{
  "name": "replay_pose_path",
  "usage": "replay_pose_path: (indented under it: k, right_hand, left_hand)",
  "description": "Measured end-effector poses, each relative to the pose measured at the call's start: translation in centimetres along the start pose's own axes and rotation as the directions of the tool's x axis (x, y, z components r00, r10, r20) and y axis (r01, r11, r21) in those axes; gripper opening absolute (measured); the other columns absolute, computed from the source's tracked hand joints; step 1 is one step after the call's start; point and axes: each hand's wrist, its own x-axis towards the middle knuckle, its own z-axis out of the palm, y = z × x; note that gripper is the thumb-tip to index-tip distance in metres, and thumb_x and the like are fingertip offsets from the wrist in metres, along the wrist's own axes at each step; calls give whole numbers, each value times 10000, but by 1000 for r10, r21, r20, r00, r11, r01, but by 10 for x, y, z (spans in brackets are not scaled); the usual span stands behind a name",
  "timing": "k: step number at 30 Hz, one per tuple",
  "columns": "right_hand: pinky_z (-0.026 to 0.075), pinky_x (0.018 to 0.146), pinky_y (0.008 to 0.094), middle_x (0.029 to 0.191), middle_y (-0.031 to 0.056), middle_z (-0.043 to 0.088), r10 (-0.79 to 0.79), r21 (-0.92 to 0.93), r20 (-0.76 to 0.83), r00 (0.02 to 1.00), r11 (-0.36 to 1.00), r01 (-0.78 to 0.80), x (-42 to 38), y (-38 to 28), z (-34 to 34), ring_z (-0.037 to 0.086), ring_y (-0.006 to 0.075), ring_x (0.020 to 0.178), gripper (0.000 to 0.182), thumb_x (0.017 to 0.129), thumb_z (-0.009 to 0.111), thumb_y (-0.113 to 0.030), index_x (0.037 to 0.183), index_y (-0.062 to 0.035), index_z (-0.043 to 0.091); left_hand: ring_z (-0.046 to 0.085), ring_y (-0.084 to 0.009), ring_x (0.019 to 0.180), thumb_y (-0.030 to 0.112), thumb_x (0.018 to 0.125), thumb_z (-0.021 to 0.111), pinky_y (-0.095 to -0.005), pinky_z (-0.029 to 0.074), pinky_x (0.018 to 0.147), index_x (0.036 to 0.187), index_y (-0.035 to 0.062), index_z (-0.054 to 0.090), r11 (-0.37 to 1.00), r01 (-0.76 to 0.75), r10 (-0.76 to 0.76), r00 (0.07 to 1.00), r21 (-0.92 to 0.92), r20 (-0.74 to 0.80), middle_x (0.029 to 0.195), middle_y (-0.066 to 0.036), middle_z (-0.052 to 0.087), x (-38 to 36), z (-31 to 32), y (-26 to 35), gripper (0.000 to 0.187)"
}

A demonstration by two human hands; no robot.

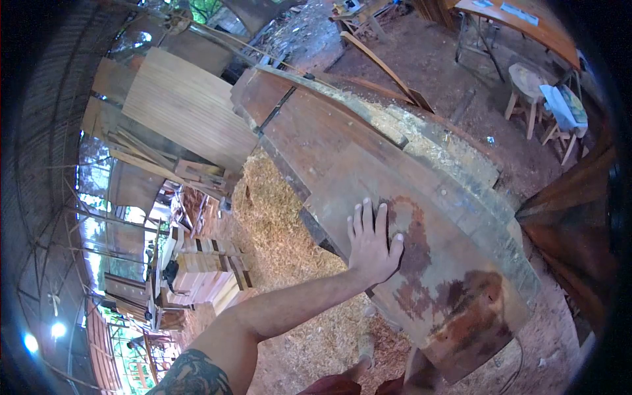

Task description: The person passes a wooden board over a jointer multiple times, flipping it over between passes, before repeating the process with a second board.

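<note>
My left hand [372, 240] lies palm down on a wide wooden board [355, 172], its fingers stretched out and the thumb apart. It holds nothing. To the right of the hand, dark reddish-brown stains [415, 243] spread over the board's surface. A larger dark patch [477, 303] covers much of the board's near end. The board rests along a long wooden workbench [283, 118]. My right hand is out of view.
Wood shavings [280, 224] heap on the ground left of the bench. Stacked timber blocks [204, 270] and a large leaning panel [184, 108] stand farther left. Stools [526, 85] and an orange-brown tabletop [526, 26] are at upper right. A cable [520, 368] lies near the board's end.
</note>
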Motion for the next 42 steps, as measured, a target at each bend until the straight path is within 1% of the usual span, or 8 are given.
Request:
replay_pose_path:
  k: [6, 21, 36, 42]
  right_hand:
    - [566, 733, 354, 978, 69, 689, -2, -2, 8, 1000, 1000, 2, 2, -3, 2, 666, 179, 833, 320, 1017, 620, -326, 1159, -47, 692]
    - [572, 719, 348, 979, 78, 702, -9, 2, 29, 1000, 1000, 9, 1, -7, 5, 672, 176, 813, 297, 1018, 638, -298, 1159, -43, 695]
    - [579, 705, 342, 980, 88, 714, -24, 15, 37, 999, 1000, 24, -6, -10, 5, 679, 174, 794, 275, 1019, 655, -271, 1159, -38, 699]
    - [581, 700, 339, 980, 92, 720, -39, 20, 40, 998, 999, 38, -16, -4, -1, 682, 173, 786, 266, 1019, 662, -260, 1159, -36, 700]
  left_hand:
    - [187, -562, 1527, 373, 1000, 537, -693, 133, 1233, 1597, -47, 286, 1000, -22, 22, 1000, 22, 8, 1650, -371, 204, 0, 1, -1, 772]
    - [168, -574, 1529, 374, 1004, 517, -690, 125, 1238, 1594, -64, 276, 999, -29, 28, 999, 45, 26, 1651, -383, 186, 0, 3, 1, 774]
    - [161, -565, 1535, 365, 992, 531, -690, 126, 1239, 1598, -40, 279, 999, -29, 29, 1000, 29, 11, 1657, -374, 182, -1, 5, 0, 771]
    - [187, -559, 1527, 386, 990, 546, -677, 142, 1240, 1589, -31, 311, 999, -28, 28, 1000, 30, -10, 1653, -358, 220, 0, 3, -1, 767]
